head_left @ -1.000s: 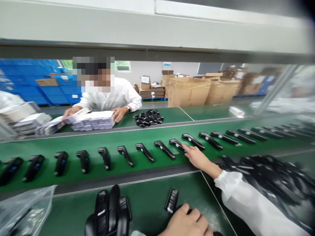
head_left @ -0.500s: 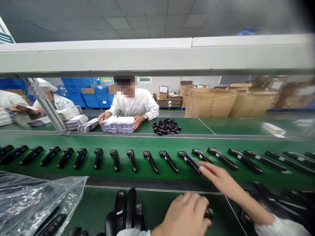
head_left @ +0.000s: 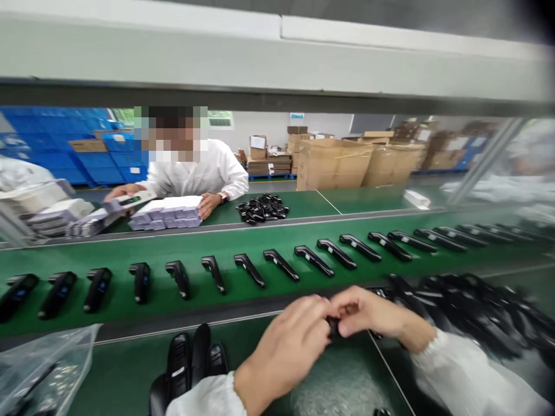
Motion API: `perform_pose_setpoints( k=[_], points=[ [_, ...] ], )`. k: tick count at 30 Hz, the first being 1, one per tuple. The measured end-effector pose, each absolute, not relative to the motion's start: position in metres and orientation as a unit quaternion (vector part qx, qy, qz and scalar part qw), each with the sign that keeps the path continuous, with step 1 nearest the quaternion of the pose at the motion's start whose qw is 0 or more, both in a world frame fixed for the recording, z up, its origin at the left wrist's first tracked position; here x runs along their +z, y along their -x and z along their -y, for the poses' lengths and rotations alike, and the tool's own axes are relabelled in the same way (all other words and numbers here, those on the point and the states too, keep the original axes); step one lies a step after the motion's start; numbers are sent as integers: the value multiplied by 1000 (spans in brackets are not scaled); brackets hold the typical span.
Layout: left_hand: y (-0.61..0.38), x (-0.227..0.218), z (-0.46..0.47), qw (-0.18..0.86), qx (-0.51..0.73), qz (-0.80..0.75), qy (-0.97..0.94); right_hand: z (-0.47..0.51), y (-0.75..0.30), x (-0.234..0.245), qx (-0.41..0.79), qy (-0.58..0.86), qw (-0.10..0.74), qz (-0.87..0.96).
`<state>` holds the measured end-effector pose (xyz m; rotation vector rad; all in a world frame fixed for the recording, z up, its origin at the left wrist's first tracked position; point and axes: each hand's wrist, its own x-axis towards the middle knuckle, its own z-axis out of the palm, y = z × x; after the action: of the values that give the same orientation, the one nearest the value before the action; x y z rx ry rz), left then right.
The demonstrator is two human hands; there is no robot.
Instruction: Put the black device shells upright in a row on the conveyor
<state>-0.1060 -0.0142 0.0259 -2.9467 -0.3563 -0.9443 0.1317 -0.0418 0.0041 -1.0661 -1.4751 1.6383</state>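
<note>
At the moment of inspection my left hand [head_left: 284, 346] and right hand [head_left: 368, 312] were brought together over the near edge of the green bench [head_left: 125, 375], fingertips meeting. Both were closed on one small black unit [head_left: 333, 328], pinched between them. Only a dark sliver of it showed between the fingers, so its make and orientation could not be determined. Directly beyond the grip ran the conveyor belt [head_left: 130, 254], carrying a row of black handsets [head_left: 249, 270] laid singly and evenly spaced, each apart from its neighbour, and none touched by either hand. To the right of the grip, past my right wrist, lay a heap of black units [head_left: 477, 312], loosely piled and overlapping. To the left of the grip and nearer to me stood a cluster of units [head_left: 191, 361], packed side by side and touching one another. Further left again lay a clear plastic bag [head_left: 39, 370], crumpled, its contents indistinct. Across the belt from the grip a co-worker [head_left: 203, 170] in a white coat had both hands on a block of white cartons [head_left: 169, 211]. Just to the right of that block lay a pile of small black parts [head_left: 262, 208]. Well behind that position stood cardboard boxes [head_left: 333, 164] — stacked, brown, closed.
</note>
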Motion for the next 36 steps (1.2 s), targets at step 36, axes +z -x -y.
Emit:
perform_pose_setpoints(
  k=[36],
  points=[
    [43, 20, 52, -292, -193, 310, 884, 17, -173, 29, 261, 569, 285, 725]
  ],
)
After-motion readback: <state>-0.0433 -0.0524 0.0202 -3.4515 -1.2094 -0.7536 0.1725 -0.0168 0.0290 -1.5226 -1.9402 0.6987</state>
